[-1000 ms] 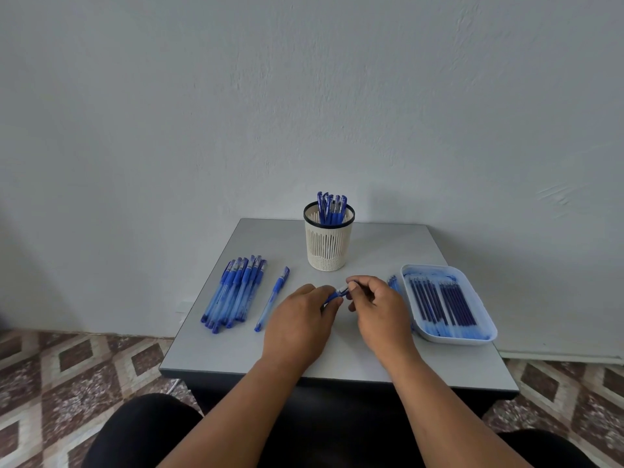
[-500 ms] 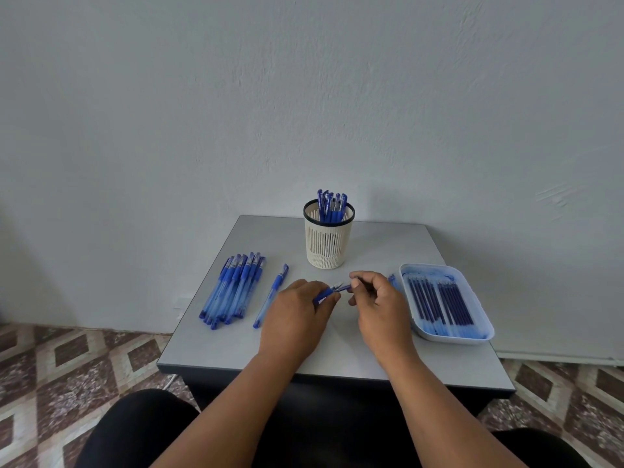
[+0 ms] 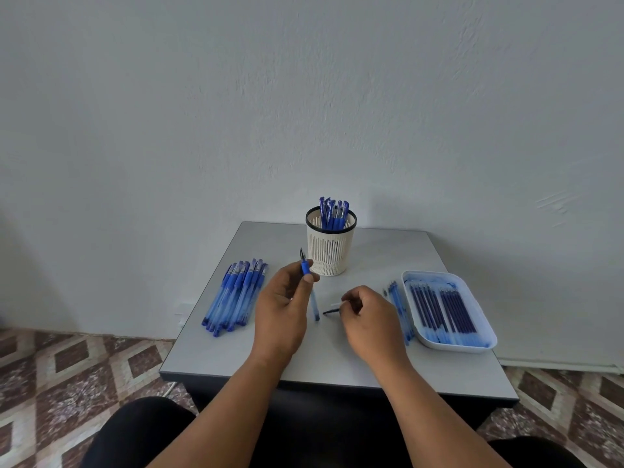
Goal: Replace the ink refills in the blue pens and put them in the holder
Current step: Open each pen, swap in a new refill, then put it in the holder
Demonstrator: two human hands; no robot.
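My left hand [image 3: 283,309] grips a blue pen [image 3: 306,267] by its blue grip section, with the dark tip up and the clear barrel hanging down past my thumb. My right hand [image 3: 368,315] is a little to the right, apart from the pen, and pinches a small dark piece [image 3: 330,311] that points left. The white mesh holder [image 3: 331,251] stands behind my hands with several capped blue pens in it. Several blue pens [image 3: 236,295] lie in a pile on the left. A white tray [image 3: 486,336] on the right holds several dark blue refills [image 3: 442,309].
The small grey table [image 3: 337,366] stands against a white wall. A few loose blue pens or refills [image 3: 398,305] lie just left of the tray. Patterned floor tiles show on both sides, and my dark-clothed legs are under the front edge.
My hands were together on one pen. They have now pulled apart: the left lifted the pen towards the holder, and the right drew back right with the small dark piece.
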